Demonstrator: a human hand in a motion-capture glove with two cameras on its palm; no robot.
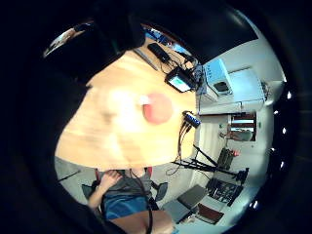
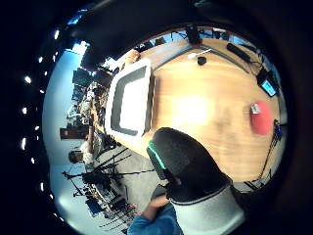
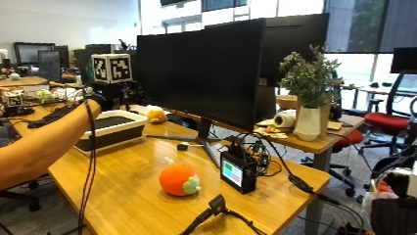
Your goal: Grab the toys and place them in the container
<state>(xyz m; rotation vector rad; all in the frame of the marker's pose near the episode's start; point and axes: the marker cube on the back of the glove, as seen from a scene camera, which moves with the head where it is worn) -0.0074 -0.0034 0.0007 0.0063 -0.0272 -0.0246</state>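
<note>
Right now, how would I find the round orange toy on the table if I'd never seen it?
Start at the big black monitor on the wooden table. In front of its stand sits a small box with a lit screen, and the orange toy lies on the bare wood just beside it. It is the only round orange ball with a little green and white patch on its side.

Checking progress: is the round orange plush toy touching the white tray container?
Apart. The outside view shows the orange plush toy alone on bare wooden table, well away from the white tray container.
</note>
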